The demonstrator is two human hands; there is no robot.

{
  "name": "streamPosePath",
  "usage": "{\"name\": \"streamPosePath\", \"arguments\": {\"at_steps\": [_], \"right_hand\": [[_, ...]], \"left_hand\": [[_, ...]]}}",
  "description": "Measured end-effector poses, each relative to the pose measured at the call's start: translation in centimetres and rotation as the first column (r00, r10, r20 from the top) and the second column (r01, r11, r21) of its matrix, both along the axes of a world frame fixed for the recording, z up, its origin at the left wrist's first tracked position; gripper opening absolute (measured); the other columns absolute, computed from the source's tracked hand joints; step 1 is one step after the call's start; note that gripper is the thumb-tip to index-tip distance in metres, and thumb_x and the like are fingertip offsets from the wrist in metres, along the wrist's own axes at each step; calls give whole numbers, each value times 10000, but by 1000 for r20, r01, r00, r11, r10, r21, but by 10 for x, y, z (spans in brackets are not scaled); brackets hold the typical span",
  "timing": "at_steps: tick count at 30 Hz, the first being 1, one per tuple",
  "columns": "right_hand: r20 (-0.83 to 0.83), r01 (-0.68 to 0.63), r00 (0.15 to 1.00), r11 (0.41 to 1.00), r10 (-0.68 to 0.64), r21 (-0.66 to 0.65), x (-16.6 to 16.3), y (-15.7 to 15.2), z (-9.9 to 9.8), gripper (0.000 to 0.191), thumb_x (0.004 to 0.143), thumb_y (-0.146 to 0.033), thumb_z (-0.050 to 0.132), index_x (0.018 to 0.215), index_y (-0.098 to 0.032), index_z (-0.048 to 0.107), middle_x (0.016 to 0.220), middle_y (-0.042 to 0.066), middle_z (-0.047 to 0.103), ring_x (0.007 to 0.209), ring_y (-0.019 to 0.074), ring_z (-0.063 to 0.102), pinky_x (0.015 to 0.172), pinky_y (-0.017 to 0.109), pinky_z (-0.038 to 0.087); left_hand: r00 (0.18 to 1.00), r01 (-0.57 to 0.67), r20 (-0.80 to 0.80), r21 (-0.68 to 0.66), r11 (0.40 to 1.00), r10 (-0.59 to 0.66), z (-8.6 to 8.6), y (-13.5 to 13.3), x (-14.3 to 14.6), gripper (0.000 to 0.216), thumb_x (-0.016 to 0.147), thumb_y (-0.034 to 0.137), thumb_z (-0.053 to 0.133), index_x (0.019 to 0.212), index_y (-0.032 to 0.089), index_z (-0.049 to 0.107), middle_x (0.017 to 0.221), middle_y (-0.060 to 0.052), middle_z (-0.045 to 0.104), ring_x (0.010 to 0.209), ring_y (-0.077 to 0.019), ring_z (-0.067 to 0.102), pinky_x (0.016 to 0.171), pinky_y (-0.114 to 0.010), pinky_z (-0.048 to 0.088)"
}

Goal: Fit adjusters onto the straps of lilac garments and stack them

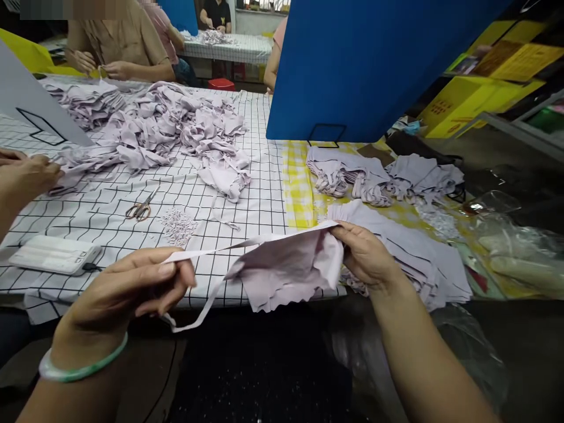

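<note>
A pale lilac cloth garment piece (286, 270) with a scalloped lower edge and a narrow strap hangs stretched between my hands, just above the table's front edge. My left hand (145, 279), with a green and white bangle at the wrist, pinches the strap between thumb and fingers. A loop of the strap dangles below it. My right hand (365, 255) grips the cloth at its upper right corner, thumb on top; the other fingers are partly hidden. Beyond my left hand lie scissors (141, 208) and a small heap of clipped scraps (177, 228).
A heap of lilac cloth (150, 129) spreads over the checked table (259, 176). Stacked pieces (409, 247) lie right on yellow checked cloth. A blue panel (343, 64) stands behind, a white power bank (55, 254) at left. Another person's hand (33, 173) reaches in; other people sit beyond.
</note>
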State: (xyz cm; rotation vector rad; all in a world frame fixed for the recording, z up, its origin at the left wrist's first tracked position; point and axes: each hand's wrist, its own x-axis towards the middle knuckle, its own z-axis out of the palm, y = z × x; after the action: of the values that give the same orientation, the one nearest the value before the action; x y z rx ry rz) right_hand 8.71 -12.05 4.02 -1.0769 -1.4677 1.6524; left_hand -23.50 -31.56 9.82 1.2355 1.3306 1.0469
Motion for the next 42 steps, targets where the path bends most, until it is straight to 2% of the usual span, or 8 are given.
{"name": "streamPosePath", "arguments": {"at_steps": [3, 7, 14, 20, 25, 33, 37, 42], "right_hand": [[-57, -131, 990, 991, 129, -35, -17, -1, 31, 260, 765, -462, 698, 819, -208, 700, 759, 67, 747, 694, 255, 714, 646, 398, 609], [-155, -191, 966, 975, 208, 117, -49, -16, 64, 339, 911, -504, 495, 916, -235, 701, 811, 57, 747, 809, 250, 727, 662, 408, 615], [27, -75, 997, 849, 72, 523, -66, -51, 109, 595, 1010, -554, 136, 1171, -319, 659, 990, 44, 725, 1006, 238, 701, 750, 464, 590], [-2, 25, 1000, 820, -29, 571, -30, -84, 139, 562, 969, -563, 189, 1240, -320, 617, 1093, 106, 703, 1109, 305, 661, 816, 553, 579], [-315, 146, 949, 923, -29, 355, -22, -85, 83, 274, 814, -325, 583, 1081, -345, 647, 971, 27, 717, 1005, 255, 691, 841, 466, 599], [-348, 354, 869, 933, -352, -59, -85, -64, -91, 560, 700, -298, 784, 1212, -250, 563, 1263, 45, 677, 1232, 197, 593, 1164, 437, 364], [-412, 278, 850, 944, -329, -179, -78, -66, -66, 607, 702, -267, 786, 1259, -311, 551, 1252, 14, 686, 1147, 187, 651, 1039, 417, 505], [-542, 458, 755, 889, -370, 30, -78, -59, -13, 581, 745, -201, 742, 1286, -332, 577, 1276, 7, 680, 1172, 195, 638, 1016, 414, 530]], "left_hand": [[826, -268, -395, 350, 898, 401, -8, 19, 18, 236, 868, 350, 610, 1060, 243, 695, 795, -54, 669, 655, -196, 622, 555, -326, 537], [737, -213, -303, 743, 634, 604, -26, 33, 77, 255, 899, 307, 606, 1146, 244, 609, 1056, -82, 632, 1021, -254, 613, 895, -459, 543], [853, -99, -337, 647, 756, 399, -58, 57, 119, 388, 851, 395, 697, 1165, 209, 567, 1170, -126, 598, 1119, -270, 567, 960, -468, 519], [992, 36, -127, 415, 909, 19, 12, 16, 81, 89, 889, 283, 589, 880, 224, 655, 818, -54, 668, 713, -192, 633, 602, -322, 547], [975, -215, 6, 259, 942, 221, 55, -10, 44, 150, 778, 264, 707, 803, 232, 563, 633, 18, 538, 493, -109, 429, 391, -204, 300], [795, -219, -539, 175, 960, 279, -67, 66, 35, 226, 707, 130, 619, 627, 194, 418, 789, -2, 491, 768, -166, 488, 683, -286, 430], [860, 54, -510, 113, 992, 12, -70, 55, 30, 118, 729, 161, 598, 713, 199, 487, 813, 7, 534, 788, -165, 511, 695, -271, 434], [594, -400, -501, 494, 772, 629, -42, 39, 23, 250, 717, 92, 583, 613, 206, 386, 578, 59, 390, 555, -110, 356, 514, -245, 283]]}}
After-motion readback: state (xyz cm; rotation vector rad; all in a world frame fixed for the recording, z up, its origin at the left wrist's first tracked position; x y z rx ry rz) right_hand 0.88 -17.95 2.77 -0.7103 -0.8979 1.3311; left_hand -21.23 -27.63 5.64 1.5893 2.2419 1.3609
